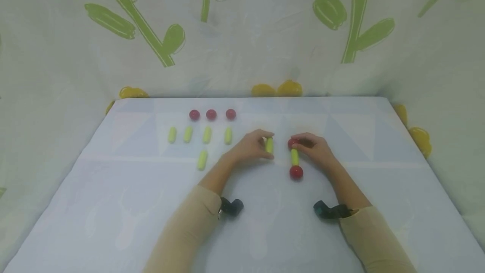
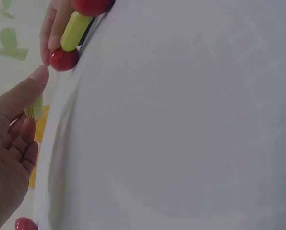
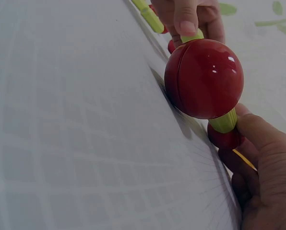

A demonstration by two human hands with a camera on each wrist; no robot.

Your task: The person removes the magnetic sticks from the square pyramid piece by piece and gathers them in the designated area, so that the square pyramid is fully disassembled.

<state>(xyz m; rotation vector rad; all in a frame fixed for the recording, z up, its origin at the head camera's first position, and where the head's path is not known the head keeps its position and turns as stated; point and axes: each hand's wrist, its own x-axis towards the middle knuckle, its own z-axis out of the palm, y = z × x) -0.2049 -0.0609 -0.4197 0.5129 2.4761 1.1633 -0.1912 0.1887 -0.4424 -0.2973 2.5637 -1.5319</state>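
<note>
My left hand [image 1: 251, 145] holds a yellow-green stick [image 1: 269, 145] between thumb and fingers, just above or on the table; in the left wrist view the stick [image 2: 35, 109] is partly hidden by the thumb. To its right, my right hand [image 1: 315, 151] pinches the far red ball [image 1: 292, 143] of a joined piece. That piece has a yellow-green stick [image 1: 295, 157] with a second red ball [image 1: 296, 172] at its near end. In the right wrist view the near ball [image 3: 204, 79] covers much of the stick. A small gap separates the two hands.
Three red balls [image 1: 211, 114] form a row at the back of the white-covered table [image 1: 113, 205]. Before them lie several yellow-green sticks [image 1: 206, 135], with one more stick [image 1: 202, 160] nearer. A patterned cloth [image 1: 265, 45] hangs behind the table.
</note>
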